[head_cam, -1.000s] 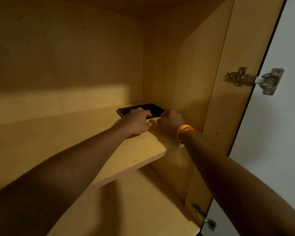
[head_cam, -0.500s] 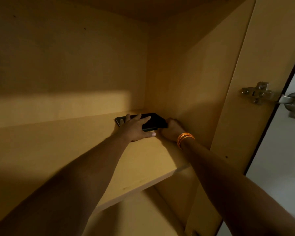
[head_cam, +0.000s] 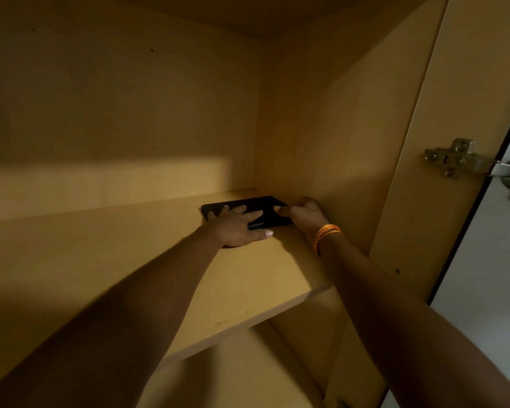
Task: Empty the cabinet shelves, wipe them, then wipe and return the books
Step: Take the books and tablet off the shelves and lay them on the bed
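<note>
Item: thin flat black hardcover book (head_cam: 249,208), lying flat on tan wood cabinet shelf (head_cam: 239,278), frame centre, back right corner. My left hand (head_cam: 238,225) spread flat on cover; right hand (head_cam: 305,212) curled, pinching right edge. Prob. light, stiff, smooth cover; grip by edges.

- No text, label, brand, number or sign is showing legibly anywhere.
- The flat black book (head_cam: 256,205) lying at the far right of the wooden cabinet shelf (head_cam: 248,278) is presenting a plain dark cover, too dim to read.

book (head_cam: 256,205) in shelf's (head_cam: 147,260) back right corner, hinge (head_cam: 454,159) right
</note>
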Action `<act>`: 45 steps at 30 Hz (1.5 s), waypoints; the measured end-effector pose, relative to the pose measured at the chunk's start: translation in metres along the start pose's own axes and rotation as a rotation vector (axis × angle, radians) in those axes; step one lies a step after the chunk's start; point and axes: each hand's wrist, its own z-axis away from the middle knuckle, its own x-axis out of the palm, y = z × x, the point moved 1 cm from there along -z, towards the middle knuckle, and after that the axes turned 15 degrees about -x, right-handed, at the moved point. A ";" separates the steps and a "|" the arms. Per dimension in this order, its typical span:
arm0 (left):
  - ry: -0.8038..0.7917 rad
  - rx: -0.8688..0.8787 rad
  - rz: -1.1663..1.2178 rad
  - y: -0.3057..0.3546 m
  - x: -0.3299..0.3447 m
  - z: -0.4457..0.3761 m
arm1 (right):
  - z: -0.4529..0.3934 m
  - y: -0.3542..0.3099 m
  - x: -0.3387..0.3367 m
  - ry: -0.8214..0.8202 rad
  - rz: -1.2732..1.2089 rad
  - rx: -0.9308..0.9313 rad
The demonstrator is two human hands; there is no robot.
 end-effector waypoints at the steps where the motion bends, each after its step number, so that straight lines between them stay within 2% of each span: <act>1: 0.007 0.007 0.005 0.000 0.001 0.002 | 0.002 0.000 0.000 0.026 -0.024 0.001; 6: 0.104 0.018 0.079 -0.004 0.005 0.019 | 0.011 -0.011 0.002 0.223 -0.156 -0.012; 9: 0.253 0.029 0.167 -0.004 0.005 0.025 | 0.016 -0.032 0.003 0.277 -0.099 -0.056; 12: 0.466 0.071 0.273 -0.006 -0.002 0.034 | 0.026 -0.061 0.008 0.323 -0.131 -0.182; 15: 0.545 0.056 0.475 -0.011 -0.018 0.051 | 0.038 -0.084 0.012 0.461 -0.206 -0.309; 17: 0.597 0.054 0.597 -0.014 -0.030 0.066 | 0.042 -0.090 0.015 0.462 -0.306 -0.349; 19: 0.644 0.052 0.731 -0.015 -0.041 0.080 | 0.042 -0.089 0.019 0.373 -0.405 -0.346; 24: 0.569 -0.013 1.178 -0.014 -0.054 0.104 | 0.047 -0.077 0.028 0.153 -0.446 -0.240; 28: 0.411 -0.051 1.503 -0.012 -0.046 0.114 | 0.059 -0.068 0.029 0.072 -0.433 -0.284; 30: 0.353 -0.078 1.587 -0.010 -0.043 0.117 | 0.064 -0.063 0.025 0.054 -0.432 -0.291; 36: 0.278 -0.087 1.696 0.001 -0.031 0.128 | 0.082 -0.055 0.001 0.083 -0.468 -0.310; 41: 0.349 -0.109 1.577 0.015 -0.024 0.137 | 0.101 -0.055 -0.019 0.133 -0.481 -0.332; 45: 0.354 -0.048 1.543 0.029 -0.020 0.155 | 0.131 -0.060 -0.039 0.191 -0.467 -0.365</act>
